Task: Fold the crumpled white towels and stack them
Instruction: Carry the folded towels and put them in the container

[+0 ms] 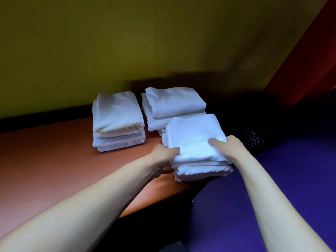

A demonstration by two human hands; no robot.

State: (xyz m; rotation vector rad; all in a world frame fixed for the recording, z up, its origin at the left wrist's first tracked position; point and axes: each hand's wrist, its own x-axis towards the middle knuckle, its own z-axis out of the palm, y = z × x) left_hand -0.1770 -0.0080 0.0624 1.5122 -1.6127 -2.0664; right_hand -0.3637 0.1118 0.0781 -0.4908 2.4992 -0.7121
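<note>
A reddish-brown, smooth tabletop (54, 160) runs from the left of the scene to a near edge at centre; a yellow-green wall (127, 42) closes its far side. To the right lies a flat purple surface (272, 179), and a dark object with a gridded face (252, 140) sits just beyond the right wrist; what it is cannot be told. A red panel (309, 60) rises at the far right.

Three piles of folded white terry towels are present. The left stack of folded white towels (118, 122) stands on the tabletop, squared, with fuzzy layered edges facing near. The far stack of folded white towels (172, 106) stands just beside it to the right, apart by a narrow gap. The near stack of folded white towels (196, 148) sits at the table's right near corner and hides the near part of the far stack.

The left hand (163, 155) grips the near stack's left side, thumb on top, fingers curled beneath. The right hand (229, 146) grips its right side, thumb pressed flat on top; the other fingers are hidden behind the cloth. Whether the near stack rests on the table or is lifted cannot be told.
</note>
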